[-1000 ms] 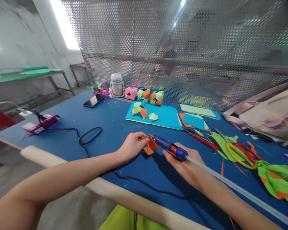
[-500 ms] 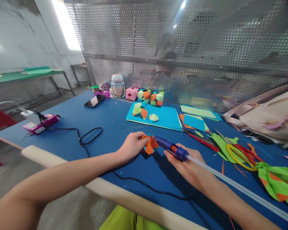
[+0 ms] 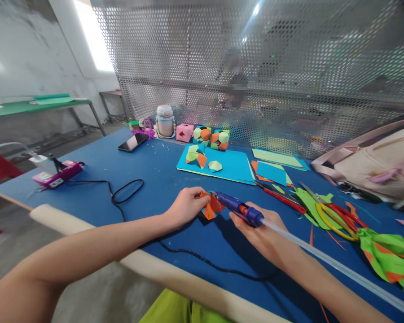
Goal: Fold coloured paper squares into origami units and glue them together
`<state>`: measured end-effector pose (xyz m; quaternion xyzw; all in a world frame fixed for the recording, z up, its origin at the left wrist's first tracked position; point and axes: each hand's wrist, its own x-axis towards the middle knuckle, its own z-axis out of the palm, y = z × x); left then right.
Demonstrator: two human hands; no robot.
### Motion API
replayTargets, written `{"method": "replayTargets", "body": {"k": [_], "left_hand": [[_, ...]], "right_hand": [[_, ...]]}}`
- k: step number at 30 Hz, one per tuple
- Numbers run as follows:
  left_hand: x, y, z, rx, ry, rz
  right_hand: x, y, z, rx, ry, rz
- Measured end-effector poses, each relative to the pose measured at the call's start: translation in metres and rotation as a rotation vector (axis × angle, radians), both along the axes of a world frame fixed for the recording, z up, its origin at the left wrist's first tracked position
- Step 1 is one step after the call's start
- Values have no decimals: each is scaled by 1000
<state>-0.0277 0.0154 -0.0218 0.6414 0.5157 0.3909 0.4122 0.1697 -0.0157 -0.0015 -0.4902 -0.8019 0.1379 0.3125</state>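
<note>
Between the thumb and fingers of my left hand [image 3: 187, 204] is an orange folded paper piece [image 3: 212, 207], held just above the blue table. My right hand [image 3: 261, 229] is wrapped round a dark blue glue gun [image 3: 237, 205], its nozzle at the top of the orange paper. Whether the tip touches the paper I cannot tell. A long clear glue stick [image 3: 323, 252] runs out of the gun's back, over my right forearm. Beyond my hands, a folded green and orange paper piece [image 3: 196, 157] and a small pale green one [image 3: 215, 166] rest on blue sheets [image 3: 229, 168].
Scissors [image 3: 340, 220], a red-handled tool [image 3: 286, 199] and green paper scraps lie to the right, near a beige bag [image 3: 384, 157]. A black cord [image 3: 202, 258] crosses the table from a purple power strip [image 3: 59, 174]. A phone [image 3: 133, 142] and a bottle [image 3: 165, 121] are farther back.
The orange paper has tilted slightly in my left hand, and the glue gun has shifted a little down and left against it. Both hands keep their hold.
</note>
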Motion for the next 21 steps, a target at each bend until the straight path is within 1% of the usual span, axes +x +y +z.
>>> {"method": "replayTargets", "body": {"k": [4,11,14,21], "left_hand": [[0,0,1,-12,-16,-9],[0,-1,2,-12,-21,-15],[0,-1,2,-11,-25,-17],[-1,1,4,14,2,-11]], "right_hand": [[0,0,2,-63,4,-6],[0,0,1,-54,-2,2],[0,0,2,-44,-16,-20],[1,0,7,-81,-31,-14]]}}
